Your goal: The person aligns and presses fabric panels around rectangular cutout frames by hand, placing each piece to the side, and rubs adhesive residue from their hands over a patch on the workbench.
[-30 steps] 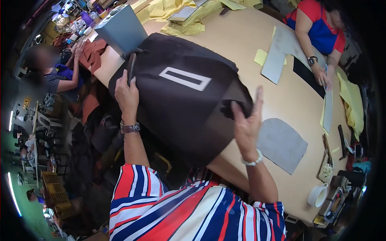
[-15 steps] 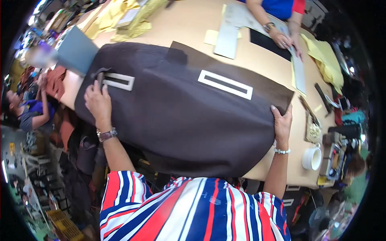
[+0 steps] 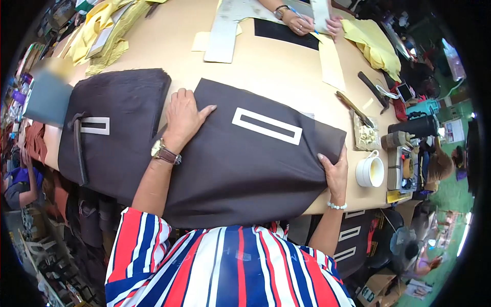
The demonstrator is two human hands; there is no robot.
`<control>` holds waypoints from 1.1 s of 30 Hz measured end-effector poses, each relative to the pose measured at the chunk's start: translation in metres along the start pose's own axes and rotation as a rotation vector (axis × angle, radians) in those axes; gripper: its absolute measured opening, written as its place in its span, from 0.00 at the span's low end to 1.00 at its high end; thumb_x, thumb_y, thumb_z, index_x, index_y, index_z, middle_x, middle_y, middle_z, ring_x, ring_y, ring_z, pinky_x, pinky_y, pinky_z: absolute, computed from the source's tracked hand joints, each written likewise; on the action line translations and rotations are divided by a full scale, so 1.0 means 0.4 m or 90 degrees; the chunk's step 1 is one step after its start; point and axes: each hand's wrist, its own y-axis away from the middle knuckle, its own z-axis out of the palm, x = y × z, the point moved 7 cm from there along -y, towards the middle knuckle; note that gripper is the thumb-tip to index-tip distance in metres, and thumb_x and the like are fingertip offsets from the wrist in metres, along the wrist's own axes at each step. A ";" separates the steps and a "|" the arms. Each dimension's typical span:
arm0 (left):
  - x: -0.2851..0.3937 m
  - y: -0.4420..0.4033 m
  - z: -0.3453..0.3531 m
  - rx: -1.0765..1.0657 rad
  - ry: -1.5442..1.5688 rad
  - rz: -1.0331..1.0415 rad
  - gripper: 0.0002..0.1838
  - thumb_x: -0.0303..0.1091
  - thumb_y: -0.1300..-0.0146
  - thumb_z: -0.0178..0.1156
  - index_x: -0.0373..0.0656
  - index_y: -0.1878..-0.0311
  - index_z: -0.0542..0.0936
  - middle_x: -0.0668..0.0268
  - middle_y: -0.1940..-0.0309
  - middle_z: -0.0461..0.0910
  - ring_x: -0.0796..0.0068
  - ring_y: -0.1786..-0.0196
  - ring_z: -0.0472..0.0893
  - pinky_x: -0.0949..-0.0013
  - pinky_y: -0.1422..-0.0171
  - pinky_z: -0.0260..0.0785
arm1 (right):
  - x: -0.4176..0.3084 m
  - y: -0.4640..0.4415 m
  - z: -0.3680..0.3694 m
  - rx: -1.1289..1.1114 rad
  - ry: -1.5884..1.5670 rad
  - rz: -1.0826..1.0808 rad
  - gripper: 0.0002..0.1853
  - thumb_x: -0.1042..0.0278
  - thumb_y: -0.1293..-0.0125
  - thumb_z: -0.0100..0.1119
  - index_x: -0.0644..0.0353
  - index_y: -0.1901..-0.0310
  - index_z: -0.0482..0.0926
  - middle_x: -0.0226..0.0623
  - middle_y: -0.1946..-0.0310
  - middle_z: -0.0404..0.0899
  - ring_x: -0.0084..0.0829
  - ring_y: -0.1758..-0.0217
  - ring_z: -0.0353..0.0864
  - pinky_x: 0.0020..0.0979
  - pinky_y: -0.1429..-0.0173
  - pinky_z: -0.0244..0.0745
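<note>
Head view. Dark brown panel (image 3: 240,174) at centre of frame, spread over a pale surface (image 3: 281,77), lower edge reaching the striped shirt (image 3: 220,266) at bottom of frame. White rectangular outline (image 3: 266,131) on the panel's upper part, slanting down to the right. Left hand (image 3: 184,116), left of centre: palm down at the panel's left edge, fingers extended, thumb spread apart over the panel; exact contact beneath the palm hard to make out. Right hand (image 3: 336,176), right of centre: clamped on the panel's right edge, thumb uppermost. At left of frame, dark stack (image 3: 125,94) just beside the left hand, with a second white outline (image 3: 105,126) and a hammer-like tool (image 3: 80,153) lying on top; blue-grey box (image 3: 48,102) beyond. At right of frame, white mug (image 3: 364,171) near the right hand, below a brown-handled tool (image 3: 355,109) resting on a tray of pale pieces (image 3: 366,137). At top of frame, co-worker's hand (image 3: 298,23) holding a blue pen (image 3: 295,11), well apart from the panel.
</note>
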 end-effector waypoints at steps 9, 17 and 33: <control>0.017 0.101 -0.062 0.067 0.433 -0.113 0.07 0.28 0.40 0.57 0.33 0.64 0.73 0.59 0.73 0.75 0.67 0.70 0.72 0.67 0.65 0.65 | 0.009 0.061 -0.050 0.139 0.062 -0.011 0.41 0.80 0.45 0.61 0.73 0.33 0.48 0.51 0.32 0.51 0.34 0.30 0.53 0.31 0.31 0.54; 0.041 0.309 -0.058 -0.092 0.842 -0.216 0.27 0.19 0.37 0.52 0.36 0.34 0.60 0.61 0.59 0.79 0.82 0.56 0.75 0.79 0.48 0.64 | 0.090 0.094 -0.131 0.025 -0.063 0.131 0.42 0.87 0.44 0.55 0.59 0.30 0.45 0.38 0.55 0.74 0.21 0.61 0.74 0.22 0.57 0.73; 0.036 0.193 -0.069 0.106 0.322 -0.080 0.29 0.40 0.56 0.72 0.25 0.56 0.77 0.54 0.70 0.75 0.58 0.68 0.77 0.63 0.63 0.69 | 0.021 -0.069 -0.044 0.156 0.241 -0.122 0.42 0.78 0.45 0.62 0.67 0.32 0.47 0.35 0.83 0.55 0.27 0.80 0.53 0.24 0.75 0.56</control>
